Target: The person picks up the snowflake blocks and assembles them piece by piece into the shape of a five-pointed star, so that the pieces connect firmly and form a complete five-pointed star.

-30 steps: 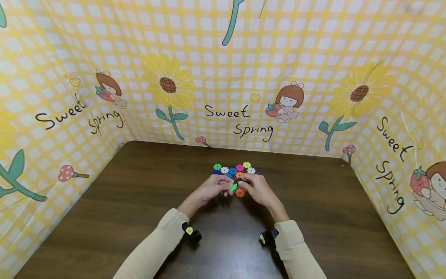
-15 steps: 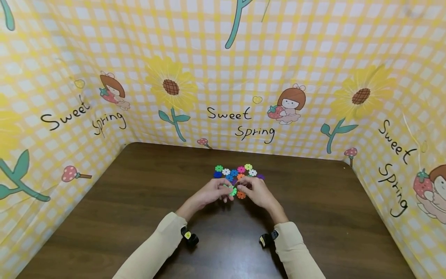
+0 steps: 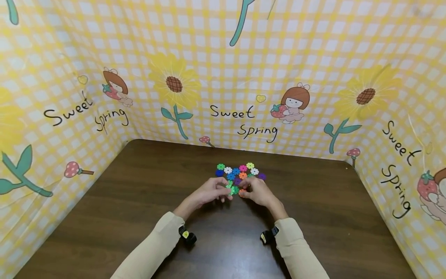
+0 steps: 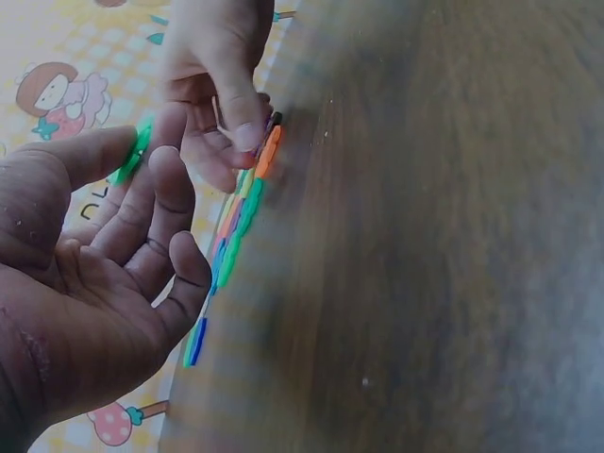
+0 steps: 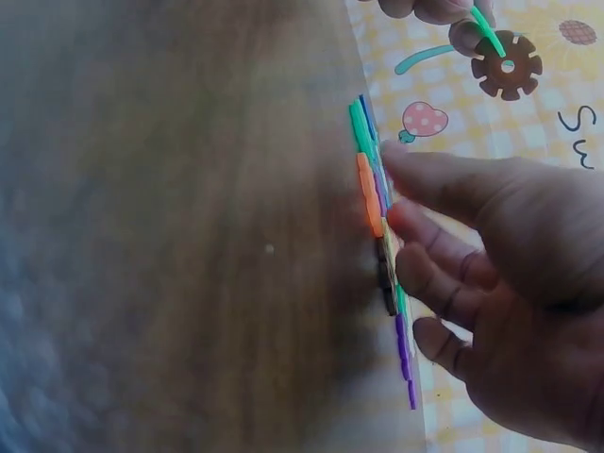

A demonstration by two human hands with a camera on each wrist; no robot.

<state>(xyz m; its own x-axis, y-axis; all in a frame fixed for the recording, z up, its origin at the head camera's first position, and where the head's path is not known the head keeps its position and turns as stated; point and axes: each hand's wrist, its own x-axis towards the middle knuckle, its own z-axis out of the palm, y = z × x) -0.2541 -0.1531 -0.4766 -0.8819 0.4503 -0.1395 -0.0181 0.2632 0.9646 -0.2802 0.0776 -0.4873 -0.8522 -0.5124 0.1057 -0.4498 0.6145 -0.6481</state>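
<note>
Between thumb and index finger, my left hand (image 3: pixel 210 190) pinches a green notched plastic disc (image 4: pixel 138 154) above the table, its other fingers loosely bent. A brown notched disc (image 5: pixel 493 74), slotted onto the green one, shows in the right wrist view. My right hand (image 3: pixel 259 191) is low over the loose discs, thumb apart from the fingers, with nothing visibly gripped. Its thumb tip is right at an orange disc (image 5: pixel 370 193). Another green disc (image 3: pixel 236 190) lies between the hands, and a purple disc (image 3: pixel 262 176) lies beyond the right hand.
Several discs lie flat beyond the hands, among them a dark blue one (image 3: pixel 219 173), a pink one (image 3: pixel 242 168) and a white one (image 3: pixel 254 171). The brown wooden table (image 3: pixel 313 217) meets a yellow checked cloth (image 3: pixel 230 85) at its back and sides.
The hands were together at the green disc; now they have drawn apart. My right fingers have left it and come down beside the orange disc, while the left still holds the green one.
</note>
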